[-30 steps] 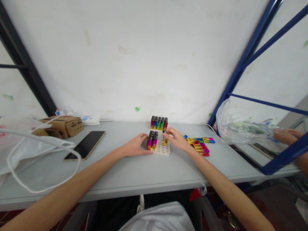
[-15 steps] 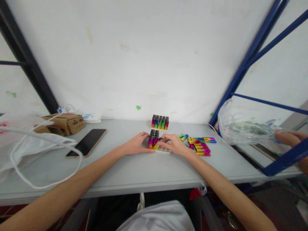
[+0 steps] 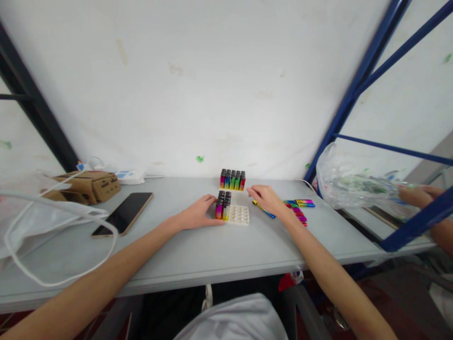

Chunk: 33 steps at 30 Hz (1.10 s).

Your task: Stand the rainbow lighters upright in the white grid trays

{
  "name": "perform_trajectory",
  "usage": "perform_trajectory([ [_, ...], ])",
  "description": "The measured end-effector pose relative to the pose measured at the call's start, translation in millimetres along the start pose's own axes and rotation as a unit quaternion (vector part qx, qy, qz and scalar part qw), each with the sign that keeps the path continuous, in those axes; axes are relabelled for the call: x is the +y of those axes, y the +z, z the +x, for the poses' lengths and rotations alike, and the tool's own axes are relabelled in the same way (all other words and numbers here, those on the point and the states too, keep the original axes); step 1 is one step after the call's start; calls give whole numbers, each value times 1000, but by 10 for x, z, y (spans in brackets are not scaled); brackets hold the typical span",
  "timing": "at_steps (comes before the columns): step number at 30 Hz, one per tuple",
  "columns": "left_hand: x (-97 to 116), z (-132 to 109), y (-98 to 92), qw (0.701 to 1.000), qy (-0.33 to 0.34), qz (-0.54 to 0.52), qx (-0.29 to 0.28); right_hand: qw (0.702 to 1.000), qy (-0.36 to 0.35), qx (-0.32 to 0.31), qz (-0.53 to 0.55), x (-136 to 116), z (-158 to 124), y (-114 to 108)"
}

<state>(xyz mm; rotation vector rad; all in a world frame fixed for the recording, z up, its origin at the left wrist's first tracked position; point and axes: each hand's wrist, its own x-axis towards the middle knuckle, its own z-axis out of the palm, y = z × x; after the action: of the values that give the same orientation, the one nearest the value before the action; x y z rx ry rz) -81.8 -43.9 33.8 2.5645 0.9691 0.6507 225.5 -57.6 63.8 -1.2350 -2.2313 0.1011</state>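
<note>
My left hand point(image 3: 202, 213) grips the left side of a cream lighter tray point(image 3: 239, 215), its thumb along the front and its fingers behind. Several rainbow metallic lighters point(image 3: 220, 211) with black tops stand upright in the tray's left columns; the round slots on the right are bare. My right hand point(image 3: 266, 199) is right of the tray, over loose lighters, with its fingers curled together. What they hold, if anything, is hidden. A yellow-and-blue lighter point(image 3: 264, 209) lies just under this hand. More shiny lighters point(image 3: 300, 215) lie beside its wrist.
A second tray full of upright lighters point(image 3: 232, 180) stands near the wall. A phone point(image 3: 123, 214), a cardboard box point(image 3: 92, 185) and a white cable point(image 3: 115, 241) are at left. Past the blue rack post point(image 3: 348, 108), another person's hand point(image 3: 415, 196) is by a plastic bag point(image 3: 339, 184).
My right hand has left the tray and moved right to the loose lighters. A lighter it was handling now stands upright in the tray's front row. My left hand stays at the tray.
</note>
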Motion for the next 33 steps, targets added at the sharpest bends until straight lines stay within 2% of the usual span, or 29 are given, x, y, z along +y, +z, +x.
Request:
perform_trajectory([
  [4,12,-1,-12,1000,-1,-1,-1,994,76,-49,-58,546,-110,-218],
  [7,3,3,-6,1000,2,2,-1,985,112,-114,-60,780,-214,-306],
  [17,0,2,-4,1000,1,3,-4,978,123,-166,12,739,-300,-499],
  [20,4,0,-9,1000,1,3,-3,976,149,-158,1,769,-292,-485],
  [23,3,0,-12,1000,1,4,-2,978,145,-149,-25,804,-264,-455],
  [27,1,-1,-11,1000,-6,11,-11,989,123,-73,-32,779,-220,-450],
  [30,4,-2,-9,1000,-7,9,-9,991,124,-7,55,684,-185,-436],
  [33,5,-4,-8,1000,-5,4,-5,970,118,56,204,547,-135,-365],
])
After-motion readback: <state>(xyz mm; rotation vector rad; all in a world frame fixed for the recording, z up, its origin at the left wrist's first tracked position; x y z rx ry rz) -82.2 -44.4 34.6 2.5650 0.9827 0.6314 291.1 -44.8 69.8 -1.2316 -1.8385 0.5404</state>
